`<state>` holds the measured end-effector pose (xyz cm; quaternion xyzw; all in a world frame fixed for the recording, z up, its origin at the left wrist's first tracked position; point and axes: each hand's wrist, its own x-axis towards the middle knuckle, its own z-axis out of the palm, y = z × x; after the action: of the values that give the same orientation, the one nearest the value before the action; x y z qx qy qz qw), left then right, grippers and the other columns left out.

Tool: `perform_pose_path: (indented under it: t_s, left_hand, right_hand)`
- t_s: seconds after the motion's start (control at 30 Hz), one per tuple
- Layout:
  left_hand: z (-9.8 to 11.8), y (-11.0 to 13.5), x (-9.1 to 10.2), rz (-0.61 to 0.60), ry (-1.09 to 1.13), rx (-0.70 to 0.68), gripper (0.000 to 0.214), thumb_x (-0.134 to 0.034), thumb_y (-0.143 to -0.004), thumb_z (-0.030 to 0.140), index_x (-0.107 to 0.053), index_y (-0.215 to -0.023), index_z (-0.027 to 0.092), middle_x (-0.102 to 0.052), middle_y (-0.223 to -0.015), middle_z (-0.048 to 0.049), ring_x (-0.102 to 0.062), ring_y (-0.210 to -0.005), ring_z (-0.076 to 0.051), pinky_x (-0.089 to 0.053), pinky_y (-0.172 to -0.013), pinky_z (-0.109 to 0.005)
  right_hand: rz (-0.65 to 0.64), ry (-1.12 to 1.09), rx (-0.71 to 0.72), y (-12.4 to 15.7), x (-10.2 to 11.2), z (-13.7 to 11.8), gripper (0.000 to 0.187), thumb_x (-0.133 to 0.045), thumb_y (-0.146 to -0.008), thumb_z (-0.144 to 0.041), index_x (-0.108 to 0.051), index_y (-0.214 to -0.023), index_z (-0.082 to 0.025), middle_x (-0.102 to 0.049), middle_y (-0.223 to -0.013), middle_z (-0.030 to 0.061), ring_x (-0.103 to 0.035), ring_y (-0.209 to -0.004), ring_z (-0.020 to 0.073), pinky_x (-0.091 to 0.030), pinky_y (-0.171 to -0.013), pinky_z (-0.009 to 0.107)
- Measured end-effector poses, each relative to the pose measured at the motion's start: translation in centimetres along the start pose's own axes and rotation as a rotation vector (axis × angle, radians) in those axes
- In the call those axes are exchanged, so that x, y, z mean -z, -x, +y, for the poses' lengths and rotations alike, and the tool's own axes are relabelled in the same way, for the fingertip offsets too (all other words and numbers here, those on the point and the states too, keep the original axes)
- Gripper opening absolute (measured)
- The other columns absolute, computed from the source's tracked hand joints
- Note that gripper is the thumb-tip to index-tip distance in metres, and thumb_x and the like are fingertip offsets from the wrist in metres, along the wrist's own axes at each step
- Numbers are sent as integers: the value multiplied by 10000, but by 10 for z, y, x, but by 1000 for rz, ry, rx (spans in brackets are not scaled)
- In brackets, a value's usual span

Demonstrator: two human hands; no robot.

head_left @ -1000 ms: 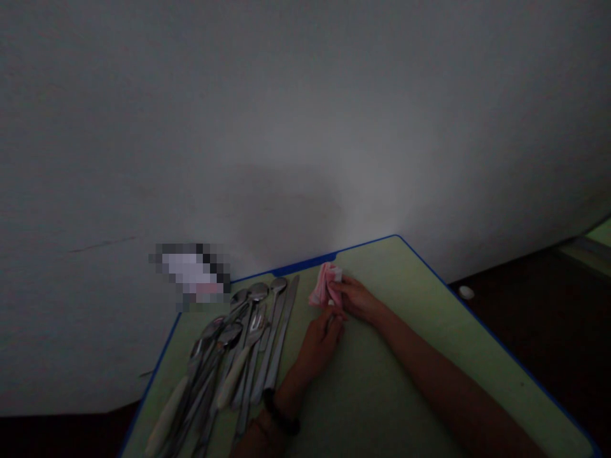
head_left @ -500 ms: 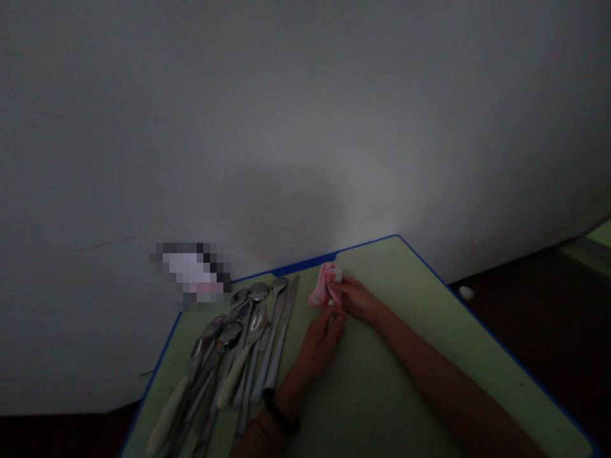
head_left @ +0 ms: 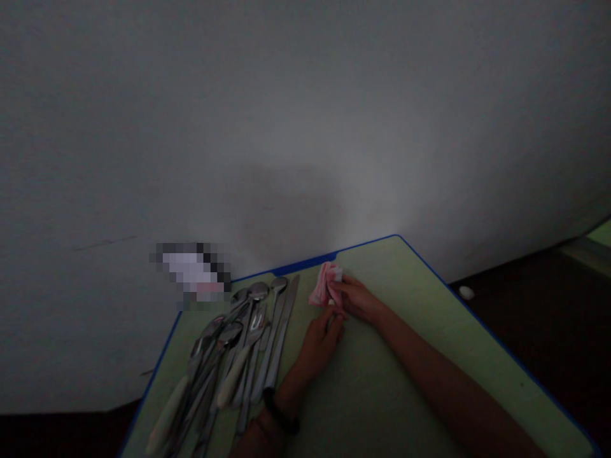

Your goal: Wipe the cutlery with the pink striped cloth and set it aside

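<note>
A crumpled pink-and-white cloth (head_left: 325, 283) is over the far part of the table. My right hand (head_left: 359, 300) grips it from the right, thumb and fingers closed on its folds. Just below the cloth, my left hand (head_left: 323, 335) is closed in a pinch, its fingertips close to my right fingers. A small pale bit shows between the left fingertips and the cloth; what it belongs to is hidden. Left of my hands lies a pile of metal spoons, forks and knives, with a long table knife (head_left: 285, 331) nearest to my left hand.
The pale green table (head_left: 410, 356) has a blue edge and stands against a grey wall (head_left: 305, 114). A fork with a cream handle (head_left: 233, 378) lies on the pile. A blurred-out object (head_left: 193, 273) is at the far left corner. A small white object (head_left: 466, 292) lies on the dark floor.
Both hands stay in nearly the same place. The cloth's folds shift very slightly; the cutlery has not moved.
</note>
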<state>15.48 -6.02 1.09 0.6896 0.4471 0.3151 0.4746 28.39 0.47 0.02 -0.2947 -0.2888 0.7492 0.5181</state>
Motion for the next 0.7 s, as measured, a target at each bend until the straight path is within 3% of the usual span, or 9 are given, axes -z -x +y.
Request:
perform_pose_path:
  t_s: [0.7]
  left_hand:
    - [-3,0,-1,6,1,-26,232,-375,-909,350,-529,-892,177,-432,-587,59,-409,-533,-103,-312,-534,-221]
  right_hand:
    - [-17,-2,-5,1,-1,-1,270,-753,-609,-266,-619,-810,-148,-620,-664,-12,-564,-623,120,-414,-638,261]
